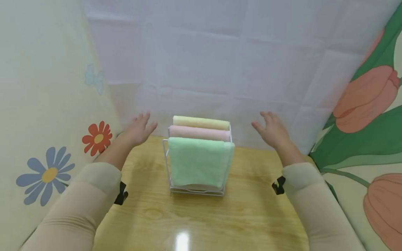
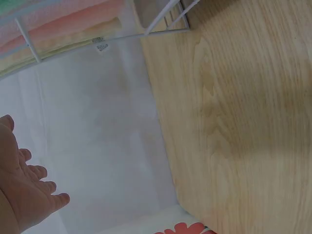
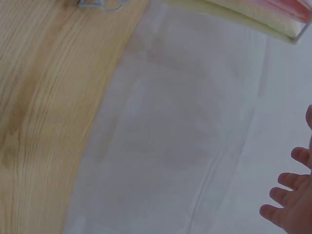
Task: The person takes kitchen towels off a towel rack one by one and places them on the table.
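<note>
A white wire rack [image 1: 166,164] stands on the wooden table with three towels hung over its bars. The green towel [image 1: 201,162] is in front, the pink towel [image 1: 199,132] in the middle and the yellow towel [image 1: 201,122] at the back. To the left of the rack my left hand [image 1: 138,130] hovers with spread fingers, holding nothing. On the other side my right hand [image 1: 272,130] is also raised, fingers extended and nothing in them. Both hands are apart from the rack and towels. Part of the rack [image 2: 29,41] shows at the top of the left wrist view.
Behind the rack hangs a creased white cloth [image 1: 201,62]. A flower-patterned panel [image 1: 50,104] stands at the left, and a tulip-patterned one [image 1: 361,153] at the right. The wooden table [image 1: 150,216] reflects a bright light near its front.
</note>
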`<state>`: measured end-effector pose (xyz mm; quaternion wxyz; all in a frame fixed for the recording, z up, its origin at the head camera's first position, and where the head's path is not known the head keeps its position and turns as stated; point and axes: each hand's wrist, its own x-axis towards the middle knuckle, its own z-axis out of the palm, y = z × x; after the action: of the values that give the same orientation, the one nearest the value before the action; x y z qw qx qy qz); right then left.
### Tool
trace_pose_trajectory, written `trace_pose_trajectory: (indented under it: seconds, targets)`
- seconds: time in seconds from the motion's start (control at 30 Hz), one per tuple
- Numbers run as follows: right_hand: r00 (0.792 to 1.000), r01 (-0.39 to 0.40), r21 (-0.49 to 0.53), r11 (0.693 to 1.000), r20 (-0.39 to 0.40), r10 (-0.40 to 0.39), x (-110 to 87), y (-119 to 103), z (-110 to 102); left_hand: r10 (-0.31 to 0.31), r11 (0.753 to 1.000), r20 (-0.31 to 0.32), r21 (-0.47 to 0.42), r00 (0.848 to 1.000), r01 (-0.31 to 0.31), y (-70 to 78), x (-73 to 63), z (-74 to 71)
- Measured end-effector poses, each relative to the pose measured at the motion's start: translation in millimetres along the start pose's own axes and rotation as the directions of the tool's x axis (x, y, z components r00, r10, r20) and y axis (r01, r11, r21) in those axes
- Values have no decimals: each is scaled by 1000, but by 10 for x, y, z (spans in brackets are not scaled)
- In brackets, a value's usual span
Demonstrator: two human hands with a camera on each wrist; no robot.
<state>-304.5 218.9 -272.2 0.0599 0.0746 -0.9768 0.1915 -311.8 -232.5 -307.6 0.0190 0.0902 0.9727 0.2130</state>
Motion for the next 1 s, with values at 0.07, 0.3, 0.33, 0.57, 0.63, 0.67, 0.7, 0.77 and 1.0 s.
trace_pose_trajectory:
  seconds: [0.07,0.3,0.33,0.57,0.63,0.67,0.7,0.77,1.0]
  targets:
    - [1000,22,44,999,-21,-21,-27,-30,21,15,998,-4,-54,1000,-15,-39,-45,78]
    - [994,92,118,989,-62,-85,-113,-184,94,-11,965,-40,-261,999,0,-168,-265,383]
    - [994,100,126,987,-63,-92,-127,-210,100,-25,959,-30,-283,999,16,-196,-297,421]
    - [988,146,195,970,-71,-134,-231,-378,129,-44,922,-33,-387,998,28,-322,-489,696]
    - [986,165,218,962,-69,-154,-261,-427,143,-28,906,-51,-423,998,4,-348,-548,780]
    - [984,175,226,958,-68,-164,-274,-449,152,-23,897,-56,-443,998,-4,-355,-580,821]
    - [983,184,235,954,-68,-173,-287,-471,161,-20,889,-63,-458,998,-11,-364,-609,862]
    - [978,205,253,945,-76,-192,-307,-514,182,-21,873,-80,-487,997,-20,-368,-664,941]
    - [968,250,296,922,-108,-228,-379,-646,249,-54,817,-79,-576,995,-1,-327,-818,1199]
